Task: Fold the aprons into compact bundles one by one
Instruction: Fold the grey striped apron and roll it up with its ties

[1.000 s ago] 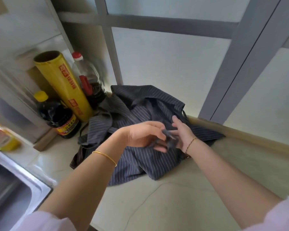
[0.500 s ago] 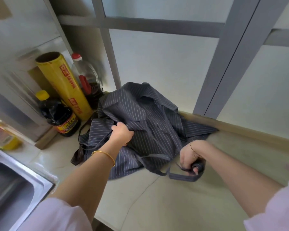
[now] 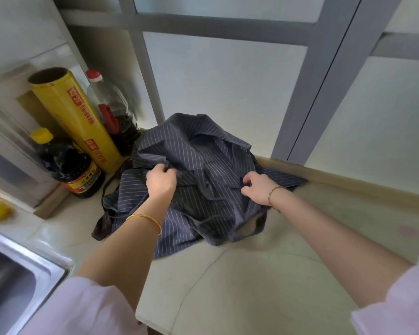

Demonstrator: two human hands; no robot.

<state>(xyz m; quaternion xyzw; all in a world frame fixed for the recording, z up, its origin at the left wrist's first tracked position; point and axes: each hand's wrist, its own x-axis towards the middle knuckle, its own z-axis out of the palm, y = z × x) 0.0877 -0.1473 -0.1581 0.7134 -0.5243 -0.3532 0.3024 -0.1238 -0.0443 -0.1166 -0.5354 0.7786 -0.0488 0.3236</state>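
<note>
A dark grey pinstriped apron (image 3: 203,165) lies crumpled in a heap on the pale countertop (image 3: 264,274), against the frosted window. My left hand (image 3: 160,181) grips a fold of the cloth on the heap's left side. My right hand (image 3: 257,189) grips the cloth on the right side, fingers curled into the fabric. A strap loop (image 3: 254,232) hangs down at the heap's front right edge. Another strap (image 3: 109,187) trails off to the left.
Left of the apron stand a yellow cling-film roll (image 3: 75,117), a dark soy sauce bottle (image 3: 68,165) and a clear bottle with a red cap (image 3: 111,110). A steel sink (image 3: 17,274) sits at the lower left. A window frame (image 3: 324,81) rises behind.
My right hand let go of the strap near the counter's front and moved up onto the heap's right side. The left hand shifted slightly right while still gripping the cloth.
</note>
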